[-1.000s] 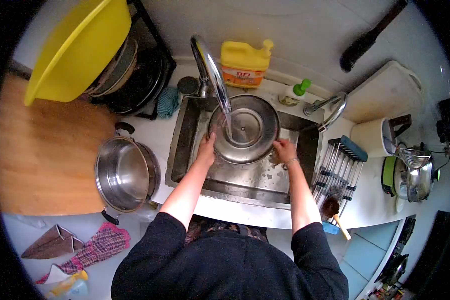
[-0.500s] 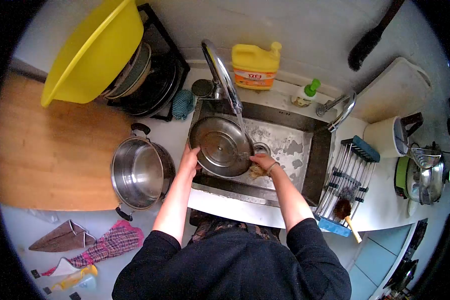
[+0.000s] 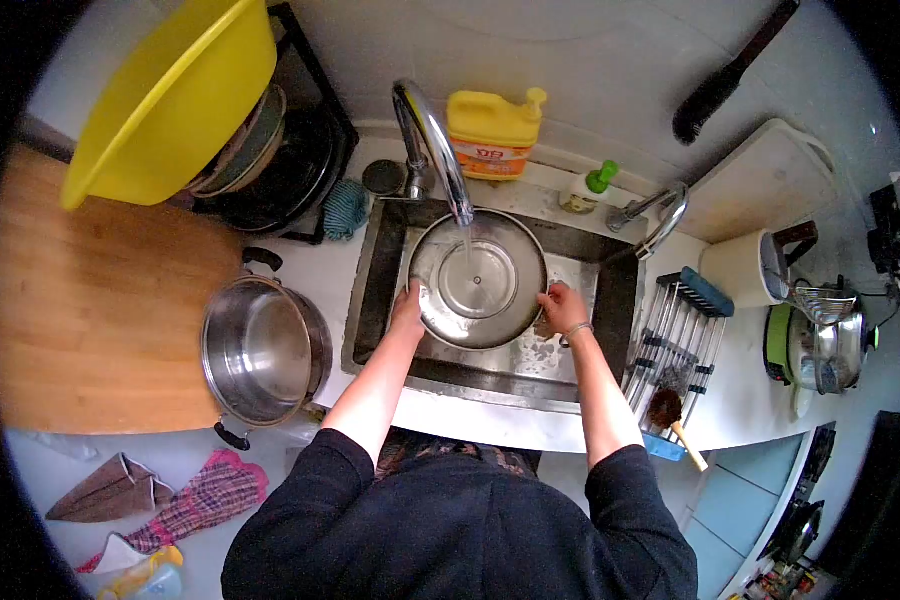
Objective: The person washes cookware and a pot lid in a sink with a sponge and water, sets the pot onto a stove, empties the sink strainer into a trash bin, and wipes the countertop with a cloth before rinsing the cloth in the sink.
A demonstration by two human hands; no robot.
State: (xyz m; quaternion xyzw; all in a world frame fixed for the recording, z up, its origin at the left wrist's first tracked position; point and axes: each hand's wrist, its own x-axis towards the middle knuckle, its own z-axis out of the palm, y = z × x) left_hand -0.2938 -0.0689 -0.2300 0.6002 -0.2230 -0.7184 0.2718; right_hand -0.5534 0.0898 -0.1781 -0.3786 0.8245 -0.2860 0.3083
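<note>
A round steel lid (image 3: pixel 477 318) is held over the sink (image 3: pixel 450 378), its disc facing up. Water runs from the chrome faucet (image 3: pixel 432 140) onto it. My left hand (image 3: pixel 408 310) grips the lid's left rim, fingers partly hidden beneath. At the right rim, my right hand (image 3: pixel 564 308) pinches the edge, with a brownish scrubber (image 3: pixel 544 328) partly visible under its fingers. Left of the sink stands a steel pot (image 3: pixel 260 350) with two black handles.
Behind the sink stand a yellow jug (image 3: pixel 492 135) and a green-topped pump bottle (image 3: pixel 588 188). A roll-up rack (image 3: pixel 675 345) with a brush (image 3: pixel 667 410) lies at the right. A yellow basin (image 3: pixel 175 105) leans at the upper left beside a wooden board (image 3: pixel 110 310).
Since half a second ago, both hands have brought the lid back rightward under the faucet, from the sink's left side. Water now lands nearer its middle. The view has shifted slightly.
</note>
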